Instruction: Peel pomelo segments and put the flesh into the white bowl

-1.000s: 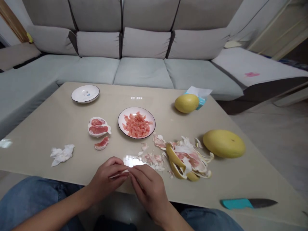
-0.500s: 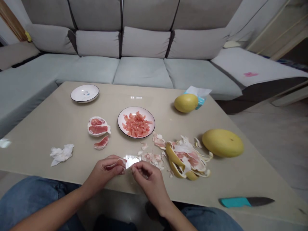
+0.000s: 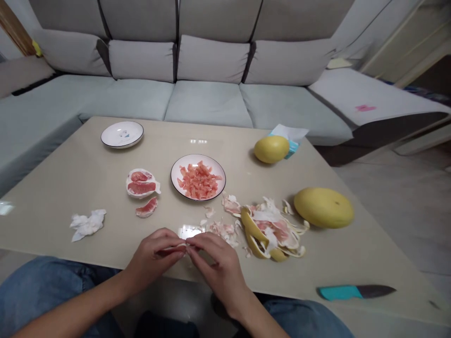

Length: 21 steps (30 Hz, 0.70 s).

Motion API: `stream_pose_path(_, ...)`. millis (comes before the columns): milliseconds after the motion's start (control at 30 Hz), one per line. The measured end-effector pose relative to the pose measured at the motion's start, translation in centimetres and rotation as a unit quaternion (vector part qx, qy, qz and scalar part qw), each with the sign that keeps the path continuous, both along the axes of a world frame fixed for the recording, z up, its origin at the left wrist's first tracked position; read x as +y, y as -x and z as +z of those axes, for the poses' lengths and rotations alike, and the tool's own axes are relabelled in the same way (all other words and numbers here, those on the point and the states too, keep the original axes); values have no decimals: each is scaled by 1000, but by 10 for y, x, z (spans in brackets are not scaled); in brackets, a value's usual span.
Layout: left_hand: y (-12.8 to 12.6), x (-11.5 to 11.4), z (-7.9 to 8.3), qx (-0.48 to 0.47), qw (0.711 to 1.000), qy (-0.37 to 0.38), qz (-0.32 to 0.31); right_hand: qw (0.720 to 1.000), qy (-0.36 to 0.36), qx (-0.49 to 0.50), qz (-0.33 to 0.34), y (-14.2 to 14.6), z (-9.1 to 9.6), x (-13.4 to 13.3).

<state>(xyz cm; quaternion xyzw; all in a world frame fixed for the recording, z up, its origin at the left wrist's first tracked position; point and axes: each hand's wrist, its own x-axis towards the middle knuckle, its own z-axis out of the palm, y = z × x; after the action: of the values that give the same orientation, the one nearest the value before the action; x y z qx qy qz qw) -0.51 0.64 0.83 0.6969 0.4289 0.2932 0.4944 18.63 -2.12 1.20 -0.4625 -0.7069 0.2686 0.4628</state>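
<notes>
My left hand [image 3: 152, 253] is closed around a pomelo segment [image 3: 179, 247], mostly hidden by the fingers. My right hand [image 3: 220, 263] pinches at the segment's right end, its fingertips meeting those of the left. Ahead of my hands is a plate [image 3: 175, 184] with a heap of pink pomelo flesh [image 3: 199, 180]. Left of the plate lie an opened piece of pomelo [image 3: 141, 188] in white pith and a loose segment [image 3: 147, 207]. Scraps of membrane [image 3: 223, 230] lie just beyond my right hand, beside a pile of yellow peel [image 3: 252, 232].
A knife [image 3: 355, 292] with a teal handle lies near the table's right front edge. Two whole pomelos [image 3: 323, 207] sit on the right, the farther one by a tissue pack [image 3: 294, 145]. A second plate [image 3: 121, 134] stands back left; crumpled tissue [image 3: 88, 224] lies front left.
My right hand has moved left and closed the gap, its fingertips now touching the segment in my left hand. The view has shifted slightly.
</notes>
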Motion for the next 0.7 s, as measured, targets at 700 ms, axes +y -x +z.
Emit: stream_pose_path(700,0,6,7,-111,976,185,16,979,195,57,-31,7,2,3)
